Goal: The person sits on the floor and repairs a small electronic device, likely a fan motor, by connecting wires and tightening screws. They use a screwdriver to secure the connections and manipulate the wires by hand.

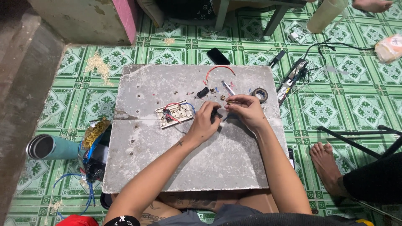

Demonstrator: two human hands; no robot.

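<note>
A: Where is the small dark part (216,112)?

B: Between both hands, over the grey tabletop (188,159). The left hand (205,121) pinches it in a closed grip; the right hand (246,109) has fingers curled at it, but I cannot tell if it grips.

A: What lies near?

B: One switch plate (174,113) with wires just left, one tape roll (260,94) right, one red wire (217,69) behind.

Both bare forearms stretched forward, left hand (206,119) and right hand (245,108) close together (fingers curled, nearly touching).
</note>
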